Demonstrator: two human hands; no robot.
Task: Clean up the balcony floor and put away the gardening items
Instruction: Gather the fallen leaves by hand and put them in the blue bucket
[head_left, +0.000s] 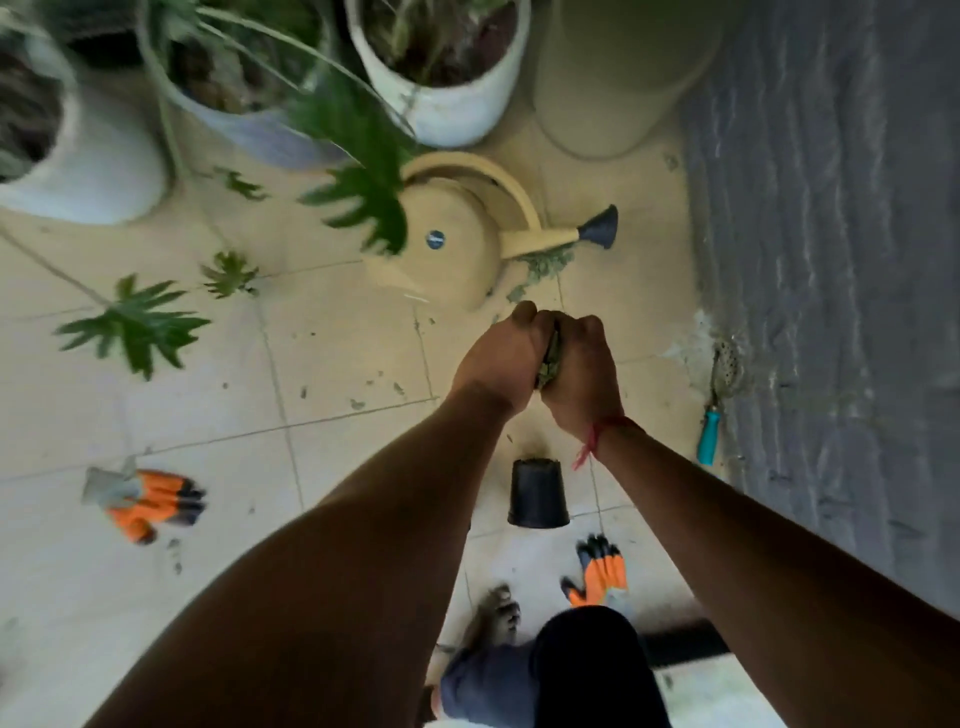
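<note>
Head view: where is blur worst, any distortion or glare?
Head view: motion blur smears the white round plant pots and green split leaves; the cream plastic watering can and the left hand and right hand gripping green leaf scraps look sharper; wide-angle stretch swells the forearms; soft light, no glare.

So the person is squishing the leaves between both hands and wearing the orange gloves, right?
Not quite. The left hand and right hand do squeeze the leaves, but they are bare. The head view shows one orange glove lying on the floor at the left, and the other glove lying lower down.
</note>
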